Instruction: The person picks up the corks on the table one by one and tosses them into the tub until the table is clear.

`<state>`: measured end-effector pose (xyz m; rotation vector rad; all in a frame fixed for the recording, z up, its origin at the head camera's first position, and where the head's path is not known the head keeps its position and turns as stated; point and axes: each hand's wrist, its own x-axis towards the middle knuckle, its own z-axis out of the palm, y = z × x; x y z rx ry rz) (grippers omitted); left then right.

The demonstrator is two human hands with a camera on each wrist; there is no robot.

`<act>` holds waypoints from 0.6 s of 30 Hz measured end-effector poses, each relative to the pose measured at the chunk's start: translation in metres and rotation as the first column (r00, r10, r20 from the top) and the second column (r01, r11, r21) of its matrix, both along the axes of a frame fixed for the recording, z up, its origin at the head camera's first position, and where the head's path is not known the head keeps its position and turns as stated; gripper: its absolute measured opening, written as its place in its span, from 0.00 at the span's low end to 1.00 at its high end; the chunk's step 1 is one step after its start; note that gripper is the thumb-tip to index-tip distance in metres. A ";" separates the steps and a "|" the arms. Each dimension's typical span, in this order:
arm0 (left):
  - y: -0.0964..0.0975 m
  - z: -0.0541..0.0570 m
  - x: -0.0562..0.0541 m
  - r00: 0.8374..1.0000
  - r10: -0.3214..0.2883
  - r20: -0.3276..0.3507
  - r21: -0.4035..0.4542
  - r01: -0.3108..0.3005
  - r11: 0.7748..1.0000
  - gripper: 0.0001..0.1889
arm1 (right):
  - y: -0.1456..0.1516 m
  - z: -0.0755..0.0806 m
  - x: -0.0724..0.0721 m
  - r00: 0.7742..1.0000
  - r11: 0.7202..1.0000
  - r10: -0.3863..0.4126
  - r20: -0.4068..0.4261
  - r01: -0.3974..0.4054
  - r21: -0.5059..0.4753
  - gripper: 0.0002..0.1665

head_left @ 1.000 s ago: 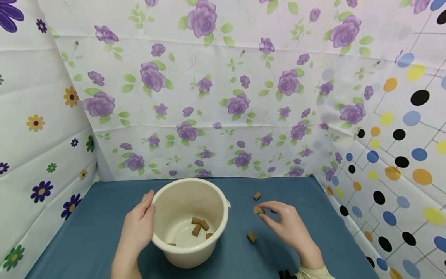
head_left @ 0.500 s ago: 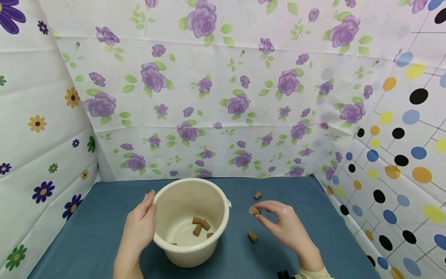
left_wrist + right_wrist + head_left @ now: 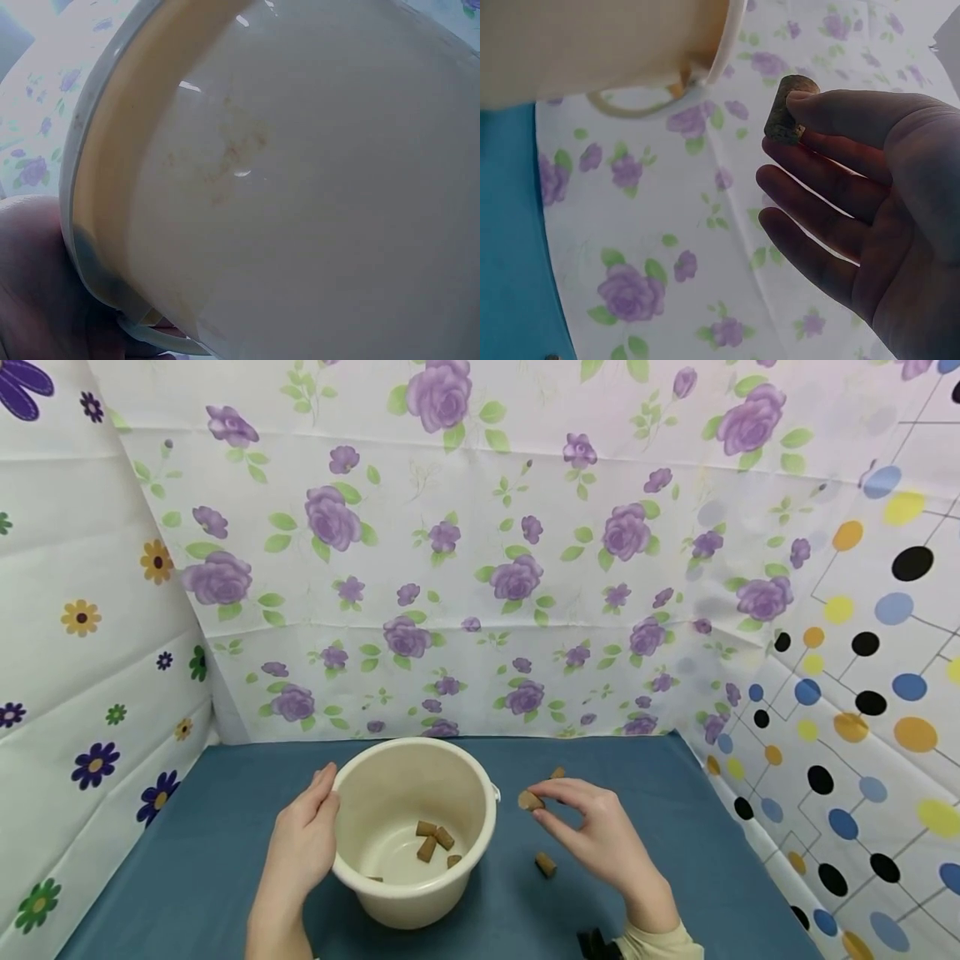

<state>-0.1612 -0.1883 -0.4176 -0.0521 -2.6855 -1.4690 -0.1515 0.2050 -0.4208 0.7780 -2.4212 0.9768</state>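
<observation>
A cream plastic bucket [image 3: 412,910] stands on the blue cloth, its mouth tipped toward the head camera. My left hand [image 3: 302,831] grips its rim at the left side; some of those fingers are hidden behind the wall. Inside the bucket lie several brown corks [image 3: 427,849]. To the right of the rim, my right hand [image 3: 600,835] pinches one cork [image 3: 530,800] between thumb and fingertips, above the cloth. The right wrist view shows this cork [image 3: 784,109] upright and slightly slanted, with the other fingers [image 3: 810,255] spread below it.
One cork [image 3: 546,864] lies on the blue cloth [image 3: 720,877] below the right hand. Another cork [image 3: 557,772] lies farther back, partly covered by that hand. A flowered sheet [image 3: 465,568] hangs behind, with patterned sheets at both sides.
My right hand has moved left with the pinched cork, closer to the bucket's rim. The left hand and the bucket have stayed nearly in place.
</observation>
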 end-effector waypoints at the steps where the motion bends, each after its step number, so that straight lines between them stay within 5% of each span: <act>1: 0.000 0.000 0.000 1.000 0.001 -0.001 0.000 -0.001 1.000 0.28 | -0.002 0.001 -0.001 1.000 1.000 0.007 -0.007 -0.007 -0.008 0.19; 18: 0.001 0.002 0.001 1.000 0.001 0.000 -0.006 -0.001 1.000 0.28 | -0.046 0.020 -0.003 0.997 0.989 0.081 -0.015 -0.082 -0.122 0.18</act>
